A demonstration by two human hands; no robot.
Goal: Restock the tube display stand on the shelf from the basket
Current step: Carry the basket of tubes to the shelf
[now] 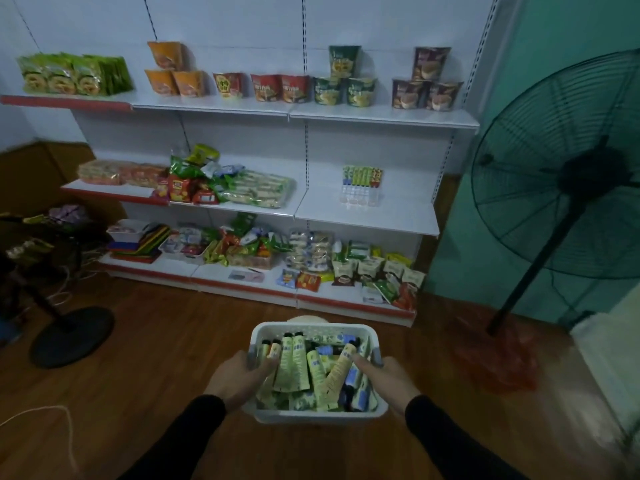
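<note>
Both hands on the white basket [313, 415], held low over the wood floor [156, 341] in front of the shelf unit [367, 216]. Left hand [237, 377] grips the left rim, fingers curled over the edge and into the basket. Right hand [386, 375] grips the right rim the same way, thumb on top by the handle. Black sleeves on both arms.

Basket is full of tubes [299, 367], mostly pale green/cream with dark caps, a few with blue labels, lying loose and overlapping. Count not readable.

Tube display stand [362, 185] sits on the middle shelf, right section, well apart from the basket. Clear tiered stand; back row holds a line of upright tubes, front rows look empty, though the clear plastic and low light make that hard to confirm.

Around:
- Top shelf: green packets far left, orange pouches, red cups, green cups [344, 77] stacked, brown cups [427, 81] stacked.
- Middle shelf left: heap of snack packs [221, 181].
- Bottom shelf: trays, mixed snack bags [377, 271], crowded.
- Large standing fan [568, 174] at right, close to the shelf's right end, its grille cut off by the frame edge. Red plastic bag [495, 355] around its base.
- Second stand with round black base [71, 336] at left, top out of clear view.
- White cord [52, 410] on the floor bottom left.
- A round pale object [306, 319] pokes out behind the basket's far rim; mostly hidden.

Left corner is dark, items there unclear.
</note>
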